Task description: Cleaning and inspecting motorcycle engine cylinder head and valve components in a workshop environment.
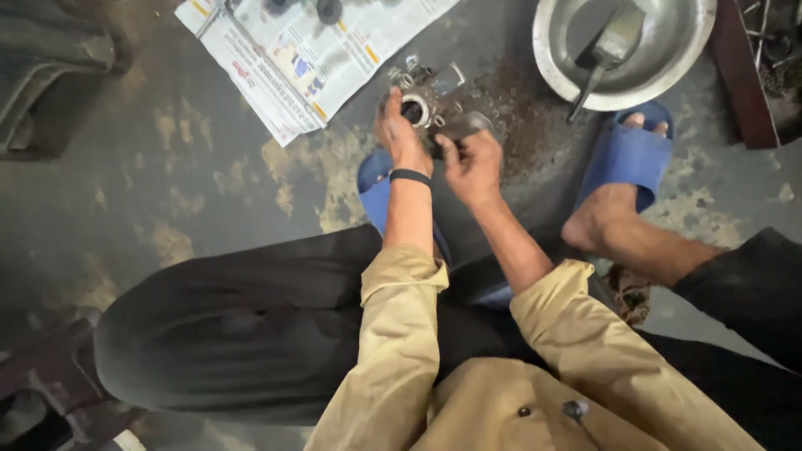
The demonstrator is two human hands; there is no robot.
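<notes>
- We grip the metal carburettor body (430, 113) just below the newspaper (309, 50); its long axis slants away from that sheet.
- Left hand (399, 134): fingers curled around its round bore, which faces up.
- Right hand (472, 167): fingertips pinching its lower end.

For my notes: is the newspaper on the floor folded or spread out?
Spread out. The newspaper lies flat on the floor, open pages facing up, with small dark parts resting on it.

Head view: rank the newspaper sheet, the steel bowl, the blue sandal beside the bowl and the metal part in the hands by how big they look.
1. newspaper sheet, partly cut off at the top edge
2. steel bowl, also cropped
3. blue sandal
4. metal part, partly hidden by the left hand and right hand
</notes>
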